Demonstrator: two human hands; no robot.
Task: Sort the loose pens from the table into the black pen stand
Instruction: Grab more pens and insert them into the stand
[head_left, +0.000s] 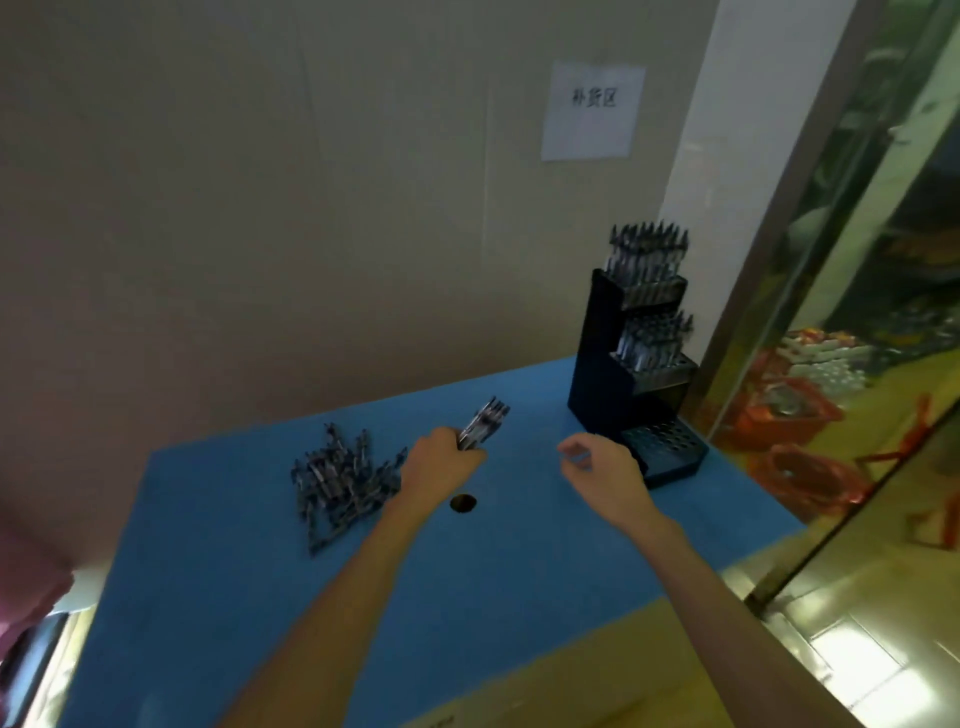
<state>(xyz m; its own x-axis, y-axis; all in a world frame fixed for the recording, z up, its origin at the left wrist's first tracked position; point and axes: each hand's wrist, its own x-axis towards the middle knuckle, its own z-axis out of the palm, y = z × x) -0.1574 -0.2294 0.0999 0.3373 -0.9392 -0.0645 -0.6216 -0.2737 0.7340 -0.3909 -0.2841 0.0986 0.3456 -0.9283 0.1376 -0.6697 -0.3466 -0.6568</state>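
- my left hand (441, 460) grips a bundle of pens (483, 421), fingers curled round the lower ends; the tips fan up and to the right, clear of the table
- my right hand (605, 467) is just beside it on the right, holding nothing; fingers loosely curled, thumb and forefinger near each other but apart; it hovers above the table, right in front of the stand's lowest tier
- loose pens (340, 480) lie in a tangled heap on the table, just left of my left wrist; slim dark barrels with paler middle sections, crossing at all angles
- black pen stand (634, 364) sits at the far right corner of the table, by the wall; three stepped tiers, matte black, boxy; top two tiers packed with upright pens; the lowest tier shows a grid of round holes, looks unfilled, though the blur makes that hard to confirm
- table (519, 597) has a flat blue top, matte; a small round hole (462, 503) in it between my forearms
- a white paper sign (592, 111) with dark characters is stuck on the plain beige wall above
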